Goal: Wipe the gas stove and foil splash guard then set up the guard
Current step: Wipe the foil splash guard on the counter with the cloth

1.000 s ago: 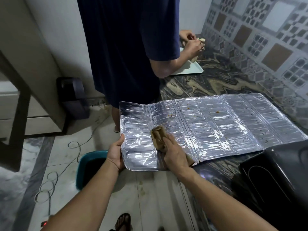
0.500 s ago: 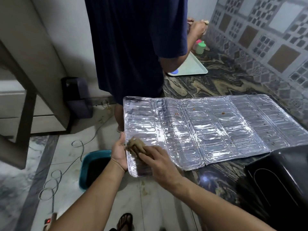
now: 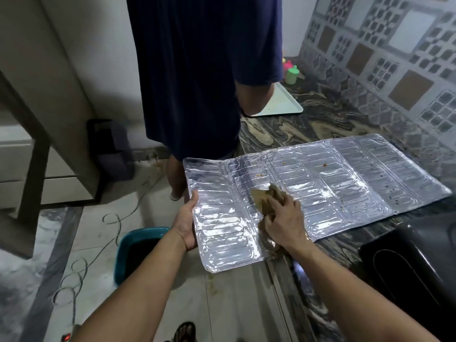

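Foil splash guard [image 3: 333, 183] lies flat and unfolded on the marbled table [image 3: 328, 119]. Its left panels overhang the table edge, out over the floor [image 3: 93, 238].

Left hand [image 3: 186, 224] grips the guard's left edge: thumb on top, fingers hidden underneath, propping the overhanging part.

Right hand [image 3: 283, 222] holds a bunched brown cloth [image 3: 267, 196], fingers curled over it, pressing it down on the guard near the fold between the left panels. A tail of the cloth trails toward the near edge of the foil under the wrist.

Small brown-orange specks are visible on the middle and right panels, beyond the cloth.

Black gas stove [image 3: 414, 267] sits at the near right on the table, its corner just beside the guard's near edge. Can't tell if they touch.

A second person in a dark blue shirt [image 3: 197, 70] stands at the far side of the guard, by the table edge. Far behind them on the table are a pale tray [image 3: 283, 104] and a green cup [image 3: 292, 75].

On the floor: teal bin [image 3: 138, 250] below the left forearm, loose cable [image 3: 81, 267] to its left, sandal [image 3: 183, 332] at the bottom edge.
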Action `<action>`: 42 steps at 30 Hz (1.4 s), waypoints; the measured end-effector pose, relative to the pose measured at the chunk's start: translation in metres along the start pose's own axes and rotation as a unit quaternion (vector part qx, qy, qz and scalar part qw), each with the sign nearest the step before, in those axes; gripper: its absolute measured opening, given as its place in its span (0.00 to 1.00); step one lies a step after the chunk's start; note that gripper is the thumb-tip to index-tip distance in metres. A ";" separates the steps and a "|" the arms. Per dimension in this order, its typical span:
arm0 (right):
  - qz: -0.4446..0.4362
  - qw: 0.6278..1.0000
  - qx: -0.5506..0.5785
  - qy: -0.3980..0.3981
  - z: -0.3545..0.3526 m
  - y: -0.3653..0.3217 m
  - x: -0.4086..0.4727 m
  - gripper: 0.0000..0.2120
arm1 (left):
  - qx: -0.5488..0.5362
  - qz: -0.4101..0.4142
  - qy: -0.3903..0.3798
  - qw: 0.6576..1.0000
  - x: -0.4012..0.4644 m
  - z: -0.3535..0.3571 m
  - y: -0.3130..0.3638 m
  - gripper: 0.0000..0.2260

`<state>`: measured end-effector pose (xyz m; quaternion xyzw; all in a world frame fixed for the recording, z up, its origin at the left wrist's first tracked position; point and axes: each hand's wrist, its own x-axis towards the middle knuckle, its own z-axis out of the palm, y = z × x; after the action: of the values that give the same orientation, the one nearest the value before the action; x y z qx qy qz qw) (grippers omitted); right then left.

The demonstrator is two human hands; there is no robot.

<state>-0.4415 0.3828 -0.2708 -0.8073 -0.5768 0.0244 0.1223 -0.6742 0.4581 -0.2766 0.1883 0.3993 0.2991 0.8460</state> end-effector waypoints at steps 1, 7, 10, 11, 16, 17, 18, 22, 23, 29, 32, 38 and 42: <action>-0.031 0.999 -0.010 -0.012 0.000 0.001 -0.001 0.22 | 0.026 -0.006 0.014 1.000 0.003 0.000 0.002 0.25; 0.027 1.000 0.005 0.016 -0.010 0.029 0.024 0.12 | 0.134 -0.004 0.077 0.988 0.008 0.005 0.012 0.09; 0.101 0.993 0.026 0.051 -0.019 0.035 0.041 0.12 | 0.161 0.002 0.072 0.984 0.009 0.002 0.012 0.12; 0.116 0.991 0.042 0.059 -0.022 0.035 0.047 0.14 | 0.166 -0.002 0.073 0.983 0.009 -0.001 0.012 0.12; 0.087 0.995 0.054 0.004 -0.016 0.016 0.057 0.20 | 0.193 -0.026 0.089 0.977 0.013 -0.016 0.012 0.08; 0.084 0.996 0.028 -0.019 -0.010 0.012 0.054 0.21 | 0.197 -0.026 0.091 0.976 0.013 -0.017 0.014 0.06; 0.073 0.997 0.005 -0.020 -0.004 0.008 0.049 0.21 | 0.192 -0.022 0.086 0.977 0.013 -0.016 0.016 0.04; -0.097 0.993 0.013 0.062 0.012 -0.007 0.029 0.11 | 0.135 -0.014 0.076 0.988 0.012 -0.011 0.024 0.07; -0.152 0.987 0.016 0.049 0.015 -0.011 0.025 0.11 | 0.124 -0.016 0.070 0.990 0.011 -0.008 0.025 0.09; -0.298 0.954 0.002 0.025 0.019 -0.020 0.011 0.11 | 0.095 -0.032 0.062 0.993 0.006 -0.009 0.023 0.11; -0.193 0.967 0.048 0.161 -0.007 -0.019 0.037 0.10 | 0.062 -0.003 0.065 0.996 0.011 -0.022 0.030 0.14; 0.001 0.999 0.036 0.000 -0.004 -0.014 0.075 0.20 | -0.009 0.029 0.017 0.999 0.012 -0.009 0.034 0.14; -0.136 0.990 0.023 0.009 0.012 -0.037 0.051 0.11 | -0.040 0.044 0.013 0.998 0.016 -0.010 0.034 0.17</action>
<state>-0.4608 0.4442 -0.2691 -0.7186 -0.6792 0.0137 0.1486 -0.6857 0.4951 -0.2726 0.1675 0.3893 0.3547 0.8334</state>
